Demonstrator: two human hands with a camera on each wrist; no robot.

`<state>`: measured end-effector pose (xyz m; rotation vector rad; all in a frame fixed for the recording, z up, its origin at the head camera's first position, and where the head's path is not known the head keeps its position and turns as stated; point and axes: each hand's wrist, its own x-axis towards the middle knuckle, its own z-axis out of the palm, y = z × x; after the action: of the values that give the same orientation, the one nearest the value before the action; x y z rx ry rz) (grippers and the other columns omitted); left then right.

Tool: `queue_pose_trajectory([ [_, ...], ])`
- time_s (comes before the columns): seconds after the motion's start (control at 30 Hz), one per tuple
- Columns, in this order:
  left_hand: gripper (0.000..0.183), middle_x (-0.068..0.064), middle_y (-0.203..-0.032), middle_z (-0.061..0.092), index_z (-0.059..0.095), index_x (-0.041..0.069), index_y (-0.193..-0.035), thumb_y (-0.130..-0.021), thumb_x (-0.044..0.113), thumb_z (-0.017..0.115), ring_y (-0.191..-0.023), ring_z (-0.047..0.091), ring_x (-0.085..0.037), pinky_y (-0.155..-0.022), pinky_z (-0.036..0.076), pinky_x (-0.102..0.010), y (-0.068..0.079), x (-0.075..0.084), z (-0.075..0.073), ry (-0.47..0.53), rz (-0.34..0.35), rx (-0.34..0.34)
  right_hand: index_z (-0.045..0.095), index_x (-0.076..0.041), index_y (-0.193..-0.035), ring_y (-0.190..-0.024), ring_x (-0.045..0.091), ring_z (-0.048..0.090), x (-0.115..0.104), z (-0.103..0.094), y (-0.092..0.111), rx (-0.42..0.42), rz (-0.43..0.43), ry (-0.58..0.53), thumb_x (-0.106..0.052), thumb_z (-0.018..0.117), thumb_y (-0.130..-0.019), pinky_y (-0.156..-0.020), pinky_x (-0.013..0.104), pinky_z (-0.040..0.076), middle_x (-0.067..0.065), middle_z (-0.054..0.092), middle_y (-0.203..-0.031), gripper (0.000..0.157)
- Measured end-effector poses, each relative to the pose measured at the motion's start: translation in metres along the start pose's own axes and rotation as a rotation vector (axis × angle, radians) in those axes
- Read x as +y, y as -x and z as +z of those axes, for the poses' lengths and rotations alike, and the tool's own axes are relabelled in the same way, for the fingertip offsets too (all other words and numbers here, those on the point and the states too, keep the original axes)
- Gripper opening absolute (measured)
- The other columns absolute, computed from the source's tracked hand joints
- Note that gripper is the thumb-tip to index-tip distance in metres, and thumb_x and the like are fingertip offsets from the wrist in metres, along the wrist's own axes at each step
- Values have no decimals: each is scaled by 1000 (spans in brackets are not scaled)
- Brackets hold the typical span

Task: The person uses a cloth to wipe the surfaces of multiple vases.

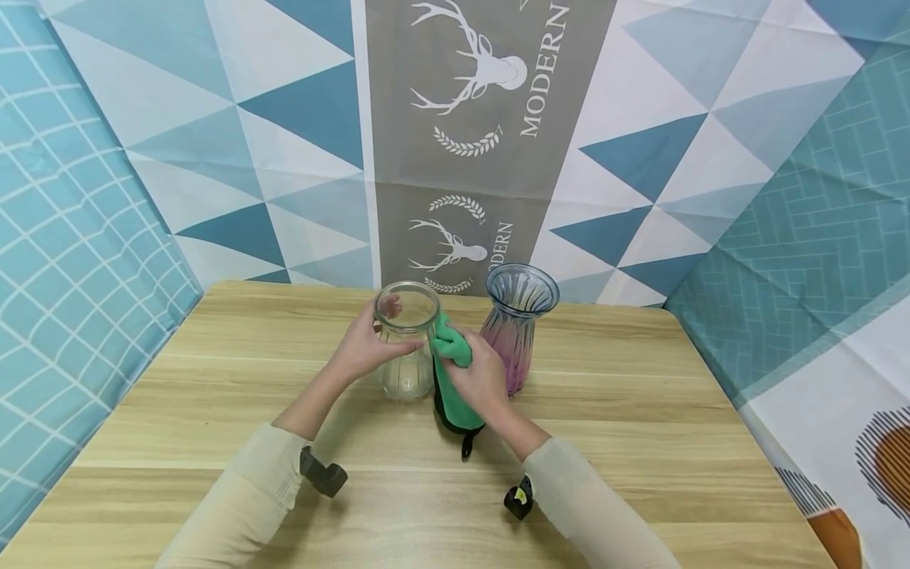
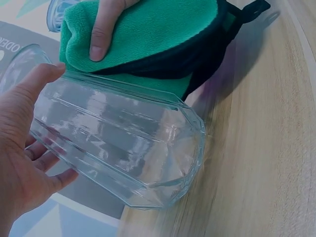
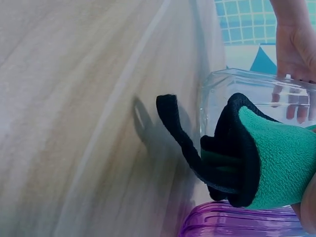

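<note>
A clear ribbed glass vase [image 1: 407, 378] stands on the wooden table. My left hand [image 1: 364, 344] holds it near the neck, with the thumb on the near side and the fingers around the far side. In my right hand [image 1: 485, 378] is a folded green cloth [image 1: 456, 401] with black edging and a black hanging loop [image 3: 173, 118]. The cloth lies along the right side of the clear vase, and in the left wrist view the thumb presses on its top. Whether the cloth touches the glass all along is hard to tell.
Just behind my right hand stands a second ribbed vase [image 1: 517, 316], blue-grey at its flared rim and pink-purple below. The wooden table [image 1: 611, 450] ends at a patterned fabric backdrop [image 1: 298, 142]. Black devices [image 1: 323, 472] sit at both wrists.
</note>
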<state>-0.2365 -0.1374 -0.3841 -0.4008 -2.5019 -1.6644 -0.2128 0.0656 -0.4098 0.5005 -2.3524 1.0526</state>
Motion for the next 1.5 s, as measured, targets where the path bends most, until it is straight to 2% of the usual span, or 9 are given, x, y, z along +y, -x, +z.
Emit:
queue_pose_trajectory([
  [0.23, 77, -16, -132, 51, 42, 5, -133, -70, 25, 82, -125, 46, -31, -105, 35, -54, 0, 0, -2, -3, 15, -21, 63, -12, -118, -101, 22, 65, -1, 1, -4, 4, -10, -9, -17, 73, -80, -86, 38, 53, 8, 69, -110, 40],
  [0.57, 75, -16, -132, 50, 43, 5, -131, -70, 22, 83, -126, 45, -31, -107, 32, -56, -2, -1, -1, 22, 19, -33, 63, -11, -118, -101, 24, 65, -3, 0, -7, -23, -13, -1, -16, 72, -81, -83, 38, 54, 9, 69, -110, 39],
  [0.9, 80, -19, -128, 54, 36, 3, -137, -71, 17, 81, -124, 46, -33, -109, 29, -57, -1, 0, 1, 16, 30, -34, 63, -11, -118, -100, 25, 66, 4, 2, 2, -94, 33, 29, -16, 71, -81, -82, 40, 54, 9, 67, -114, 39],
  [1.07, 84, -18, -130, 53, 34, 5, -139, -71, 21, 82, -125, 45, -32, -110, 29, -56, -1, -1, 2, 12, 25, -29, 62, -11, -120, -101, 26, 65, 5, 3, 3, -100, 51, 31, -16, 72, -81, -83, 41, 54, 10, 67, -115, 41],
  [1.27, 91, -16, -132, 51, 32, 8, -140, -69, 29, 83, -127, 45, -29, -109, 31, -53, 0, -1, 4, 22, 4, -16, 62, -13, -121, -103, 25, 65, 2, 0, 4, -90, 65, 14, -16, 71, -81, -85, 41, 54, 9, 66, -116, 41],
  [1.5, 84, -18, -127, 52, 31, 3, -134, -70, 19, 83, -124, 47, -31, -109, 32, -52, -1, -1, 5, 48, 22, 10, 62, -10, -118, -102, 24, 65, 0, -1, -1, -23, 11, -10, -17, 71, -82, -86, 38, 54, 9, 68, -112, 38],
])
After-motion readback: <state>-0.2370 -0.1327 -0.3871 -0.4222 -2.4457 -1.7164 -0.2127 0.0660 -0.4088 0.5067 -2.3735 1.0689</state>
